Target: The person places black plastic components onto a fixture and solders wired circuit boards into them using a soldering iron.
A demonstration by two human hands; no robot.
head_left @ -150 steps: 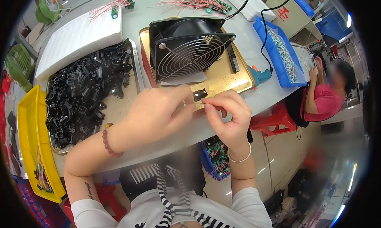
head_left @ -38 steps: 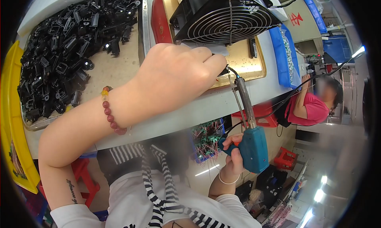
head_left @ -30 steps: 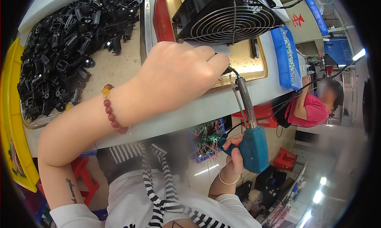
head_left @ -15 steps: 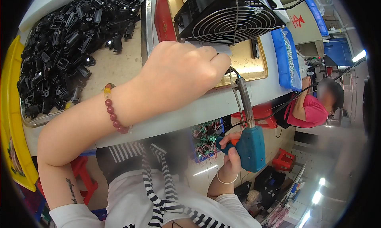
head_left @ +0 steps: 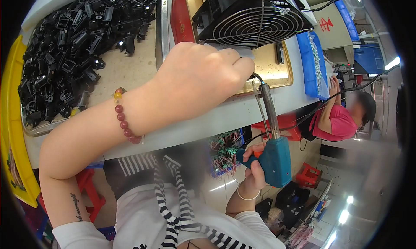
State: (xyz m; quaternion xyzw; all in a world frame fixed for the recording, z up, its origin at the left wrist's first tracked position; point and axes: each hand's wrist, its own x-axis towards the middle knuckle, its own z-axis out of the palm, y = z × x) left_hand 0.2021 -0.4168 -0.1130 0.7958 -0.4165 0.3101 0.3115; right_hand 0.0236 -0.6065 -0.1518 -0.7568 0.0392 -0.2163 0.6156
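Note:
My left hand [head_left: 199, 78] is closed over a small black part at the table's front edge; the part is almost fully hidden under the fingers. My right hand [head_left: 255, 169] grips the handle of a blue soldering gun [head_left: 274, 158] below the table edge. Its long metal barrel points up, and the tip meets my left fingertips. A red bead bracelet is on my left wrist.
A metal tray [head_left: 130, 71] heaped with black plastic parts lies at the left. A black fan [head_left: 253, 19] stands on a gold tray [head_left: 271, 71]. A yellow bin [head_left: 13, 127] and a blue bin [head_left: 310, 63] flank them. A co-worker in pink [head_left: 340, 119] sits at right.
Five seconds ago both hands held a small part and wire; since then my right hand has picked up the soldering gun. Over the last second the hands barely shifted.

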